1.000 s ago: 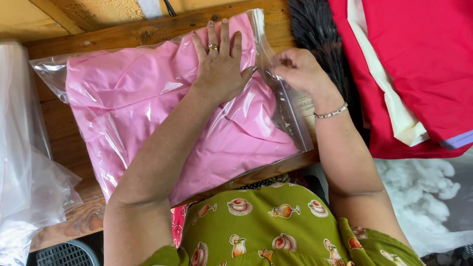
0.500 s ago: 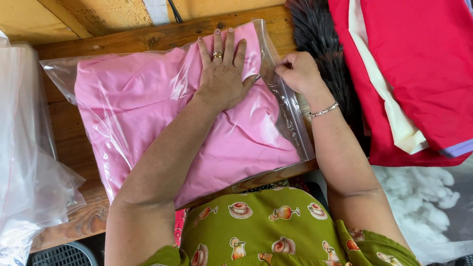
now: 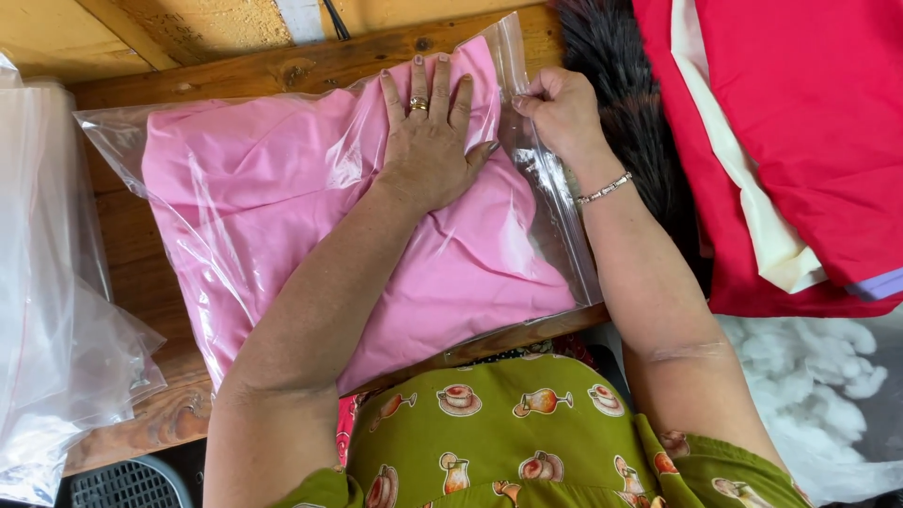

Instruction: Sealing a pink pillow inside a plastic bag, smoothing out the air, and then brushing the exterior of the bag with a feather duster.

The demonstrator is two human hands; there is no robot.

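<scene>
A clear plastic zip bag [image 3: 550,202] lies on a wooden bench [image 3: 132,273], filled with folded pink fabric [image 3: 254,207]. My left hand [image 3: 428,141], with a ring on one finger, presses flat on the bag's upper right part, fingers spread. My right hand [image 3: 560,108], a bracelet at its wrist, pinches the bag's zip edge near its top right corner.
A pile of clear plastic bags [image 3: 47,310] lies at the left. Red fabric with a cream strip [image 3: 809,141] is stacked at the right, next to a dark furry thing [image 3: 630,103]. White fluffy stuffing [image 3: 818,376] lies lower right. A wooden wall [image 3: 169,28] runs behind the bench.
My right hand has slid up along the bag's zip edge toward the top corner. My left hand has stayed pressed on the bag.
</scene>
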